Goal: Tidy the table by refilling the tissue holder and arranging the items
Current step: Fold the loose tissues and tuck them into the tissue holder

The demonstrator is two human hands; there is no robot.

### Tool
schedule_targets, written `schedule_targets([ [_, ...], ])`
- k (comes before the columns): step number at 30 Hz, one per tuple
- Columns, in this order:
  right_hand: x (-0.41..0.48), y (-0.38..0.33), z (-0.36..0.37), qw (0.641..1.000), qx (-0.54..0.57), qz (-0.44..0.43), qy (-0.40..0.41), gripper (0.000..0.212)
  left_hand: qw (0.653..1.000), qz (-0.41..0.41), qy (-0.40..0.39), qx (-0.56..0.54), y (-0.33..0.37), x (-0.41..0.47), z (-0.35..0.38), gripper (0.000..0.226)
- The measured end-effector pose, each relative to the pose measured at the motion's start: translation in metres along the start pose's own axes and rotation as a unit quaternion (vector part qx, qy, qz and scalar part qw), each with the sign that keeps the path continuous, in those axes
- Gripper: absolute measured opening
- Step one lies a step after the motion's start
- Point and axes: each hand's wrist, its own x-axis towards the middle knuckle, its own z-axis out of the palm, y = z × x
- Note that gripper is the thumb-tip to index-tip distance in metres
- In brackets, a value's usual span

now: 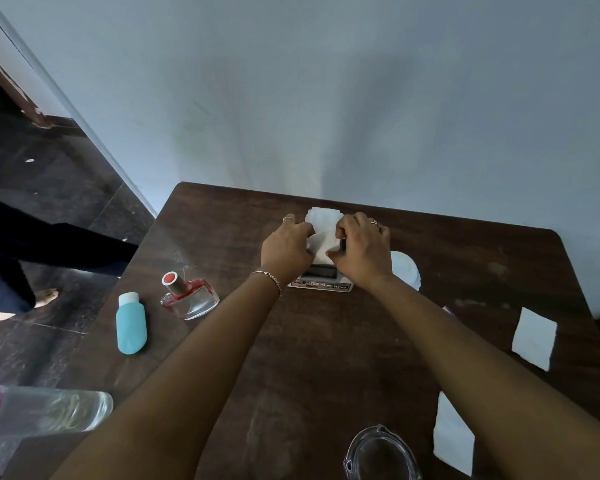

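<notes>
- The left hand (286,245) and right hand (361,251) both pinch a stack of white folded tissues (321,233), gripping it from either side.
- The stack stands in a small grey tissue holder (321,280) near the far edge of the dark wooden surface (291,358).
- A round white pad (406,270) lies just right of the holder.
- Two loose white tissues (534,337) (452,436) lie at the right.
- A red-capped glass perfume bottle (187,294) and turquoise plastic bottle (131,323) sit at the left.
</notes>
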Motion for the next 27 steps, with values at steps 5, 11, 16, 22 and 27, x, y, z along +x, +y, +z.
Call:
schedule_targets([
  [5, 0.0, 0.001, 0.004, 1.0, 0.009, 0.026, 0.01, 0.04, 1.0, 0.013, -0.005, 0.024, 0.0, 0.0, 0.002, 0.021],
  [11, 0.001, -0.007, 0.013, 0.996, -0.017, 0.086, -0.004, 0.057, 1.0, 0.013, -0.017, -0.023, -0.002, 0.0, -0.003, 0.03],
  [16, 0.003, -0.007, 0.016, 0.994, -0.047, 0.103, -0.007, 0.068, 0.998, 0.029, -0.014, -0.048, -0.009, -0.001, -0.007, 0.021],
  [22, 0.003, 0.002, 0.01, 0.998, 0.014, 0.064, -0.01, 0.06, 0.998, 0.066, 0.001, 0.003, -0.008, 0.001, -0.007, 0.026],
  [27, 0.002, 0.005, 0.008, 0.998, 0.024, 0.064, -0.013, 0.06, 0.992, 0.116, -0.001, 0.052, -0.001, 0.005, -0.009, 0.026],
])
